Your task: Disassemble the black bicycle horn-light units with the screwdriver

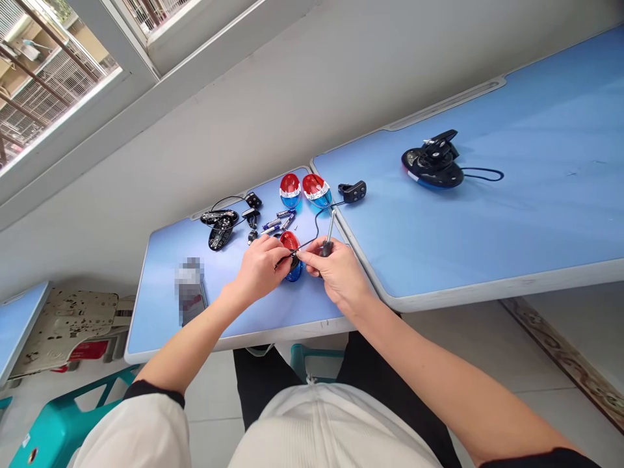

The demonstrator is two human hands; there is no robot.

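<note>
My left hand is closed around a small red and blue oval light resting on the left blue desk. My right hand is closed on a screwdriver and pinches a thin black wire right beside the light. That wire runs up to a black switch block. Two more red and blue lights lie behind my hands. Loose batteries and black circuit parts sit to the left of them.
A black assembled unit with a cable lies on the right blue desk. A blurred small box rests on the left desk. Teal stools stand below, and a window is at the far left.
</note>
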